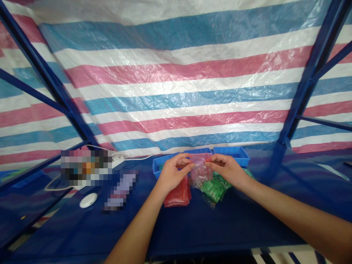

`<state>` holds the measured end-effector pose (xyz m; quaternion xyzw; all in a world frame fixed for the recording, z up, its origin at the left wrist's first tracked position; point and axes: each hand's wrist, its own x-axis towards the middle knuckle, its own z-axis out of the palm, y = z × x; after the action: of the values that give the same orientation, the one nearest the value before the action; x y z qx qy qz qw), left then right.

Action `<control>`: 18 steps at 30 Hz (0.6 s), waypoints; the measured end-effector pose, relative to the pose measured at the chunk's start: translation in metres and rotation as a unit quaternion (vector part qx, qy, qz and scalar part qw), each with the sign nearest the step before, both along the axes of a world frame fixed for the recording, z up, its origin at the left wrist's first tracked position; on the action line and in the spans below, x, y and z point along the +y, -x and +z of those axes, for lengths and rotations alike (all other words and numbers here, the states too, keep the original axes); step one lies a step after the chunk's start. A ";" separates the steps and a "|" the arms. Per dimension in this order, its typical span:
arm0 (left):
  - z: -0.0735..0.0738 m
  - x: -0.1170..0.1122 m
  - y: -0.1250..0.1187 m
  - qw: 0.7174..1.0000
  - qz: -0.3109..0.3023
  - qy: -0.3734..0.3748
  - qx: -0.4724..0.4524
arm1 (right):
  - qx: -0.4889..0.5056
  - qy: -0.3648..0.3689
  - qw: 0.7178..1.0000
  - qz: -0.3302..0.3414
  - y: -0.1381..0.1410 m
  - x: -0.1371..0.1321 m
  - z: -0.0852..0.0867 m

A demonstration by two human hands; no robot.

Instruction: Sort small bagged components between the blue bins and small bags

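Observation:
A translucent pink plastic bag (pixel 200 170) is stretched between my two hands above the table. My left hand (pixel 176 170) pinches its left edge between thumb and fingers. On the other side, my right hand (pixel 227 168) pinches the bag's upper right edge. Whether anything lies inside the bag I cannot tell. Below my left hand sits a stack of red plastic bags (pixel 177 196), partly covered by that hand. Green packets (pixel 216 189) in clear wrapping lie under and beside my right hand.
Blue trays (pixel 233 156) line the back of the blue table (pixel 220 227). To the left are a white oval object (pixel 88 200), a blurred purple item (pixel 121 192) and a white cable (pixel 137 158). Blue metal posts (pixel 302 80) frame a striped sheet (pixel 176 77).

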<state>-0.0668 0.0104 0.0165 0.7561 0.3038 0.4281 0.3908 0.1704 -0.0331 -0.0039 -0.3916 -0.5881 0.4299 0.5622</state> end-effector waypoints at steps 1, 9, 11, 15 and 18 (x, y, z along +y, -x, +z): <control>0.000 0.001 0.000 1.000 0.008 -0.004 -0.008 | 0.006 0.000 1.000 -0.005 0.000 0.000 0.001; -0.006 0.002 -0.003 1.000 0.023 -0.011 0.006 | 0.002 0.002 1.000 -0.011 -0.001 0.004 -0.004; -0.006 0.001 -0.003 1.000 0.021 -0.013 0.016 | -0.009 -0.006 1.000 -0.006 -0.001 0.005 -0.005; -0.002 -0.001 -0.002 0.999 0.023 -0.031 0.034 | -0.038 -0.018 0.999 0.006 -0.002 0.005 -0.005; 0.000 -0.003 -0.001 0.997 0.022 -0.042 0.063 | -0.061 -0.023 0.998 0.006 -0.003 0.004 -0.004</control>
<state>-0.0655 0.0077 0.0161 0.7902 0.3263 0.4005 0.3296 0.1738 -0.0295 -0.0077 -0.4007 -0.6334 0.3947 0.5315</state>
